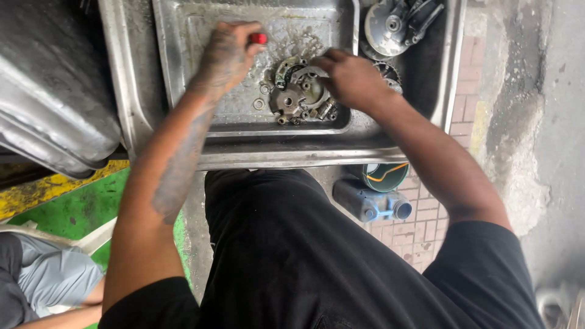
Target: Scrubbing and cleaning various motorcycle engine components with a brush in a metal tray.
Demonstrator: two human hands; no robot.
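Note:
A greasy round metal engine part (298,96) with small springs and curved shoes lies in a shallow steel tray (183,67). My right hand (352,78) rests on its right edge, fingers curled on the part. My left hand (228,52) is closed around a tool with a red handle (258,38), held just left of the part. A small metal washer (259,104) lies loose in the tray beside the part.
A larger steel basin (454,55) surrounds the tray and holds a round grey cover (390,27) and a toothed gear (390,74). A dark plastic jug (368,204) and a green tin (385,176) stand on the brick floor. Another person's leg (49,280) is at lower left.

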